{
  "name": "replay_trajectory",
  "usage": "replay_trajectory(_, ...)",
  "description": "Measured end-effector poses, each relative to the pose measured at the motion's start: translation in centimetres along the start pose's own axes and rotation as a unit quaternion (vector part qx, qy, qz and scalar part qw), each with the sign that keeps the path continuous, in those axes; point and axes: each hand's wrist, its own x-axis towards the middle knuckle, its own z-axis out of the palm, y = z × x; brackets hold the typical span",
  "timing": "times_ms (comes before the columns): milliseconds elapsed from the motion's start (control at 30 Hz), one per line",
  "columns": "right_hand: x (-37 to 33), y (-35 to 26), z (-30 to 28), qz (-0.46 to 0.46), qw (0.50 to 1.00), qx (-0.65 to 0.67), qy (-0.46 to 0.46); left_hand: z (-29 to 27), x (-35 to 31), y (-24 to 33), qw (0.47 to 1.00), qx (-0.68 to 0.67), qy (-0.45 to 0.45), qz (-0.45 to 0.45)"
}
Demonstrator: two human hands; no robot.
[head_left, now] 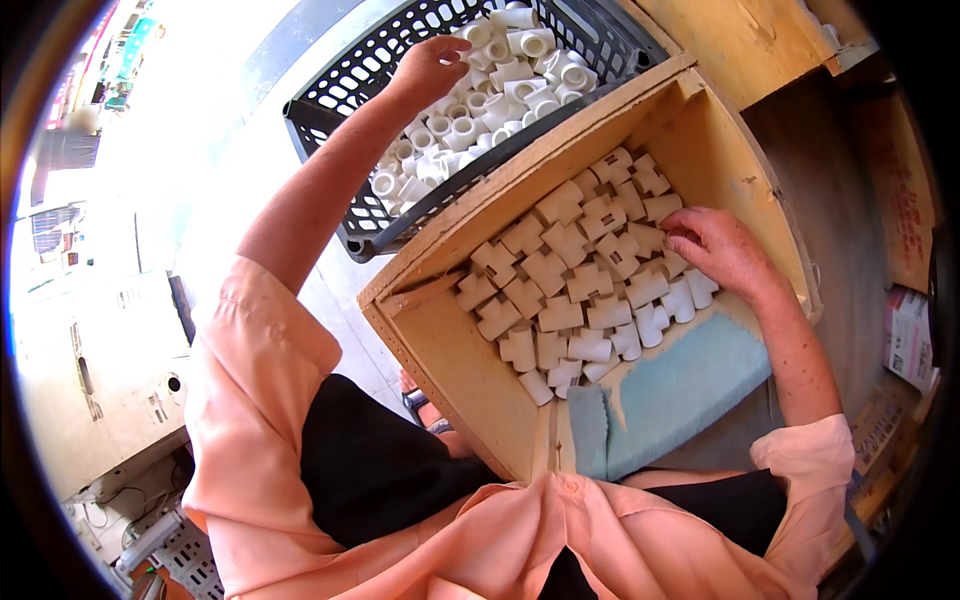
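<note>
My left hand reaches over the far side of a black plastic crate full of loose white pipe tees. Its fingers are bent and a little apart, close to the fittings, and nothing shows between them. At the right side of a wooden box, my right hand is closed, its thumb and fingertips at a white pipe tee. Inside the box, several more tees lie fitted close together in rows. The underside of the tee at my right fingertips is hidden.
A pale blue foam sheet covers the box's near right part. The crate stands against the box's far left wall. To the right are cardboard and a pink and white carton. A white cabinet stands left.
</note>
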Motion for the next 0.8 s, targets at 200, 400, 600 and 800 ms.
replay_trajectory(200, 0.4, 0.3, 0.1, -0.010, 1.000, -0.018, 0.007, 1.9, 2.3, 0.6, 0.976, 0.188, 0.033, 0.107)
replay_trajectory(400, 0.7, 0.2, 0.0, -0.020, 0.999, -0.029, 0.008, 3.3, 2.5, 2.9, 0.894, 0.430, -0.061, 0.110)
replay_trajectory(600, 0.7, 0.7, 0.6, -0.055, 0.998, -0.013, 0.020, 3.9, 2.9, 2.1, 0.863, 0.483, -0.033, 0.141)
replay_trajectory(800, 1.1, 0.9, 0.7, -0.084, 0.996, -0.002, 0.018, 3.8, 4.5, -2.0, 0.897, 0.410, -0.019, 0.165)
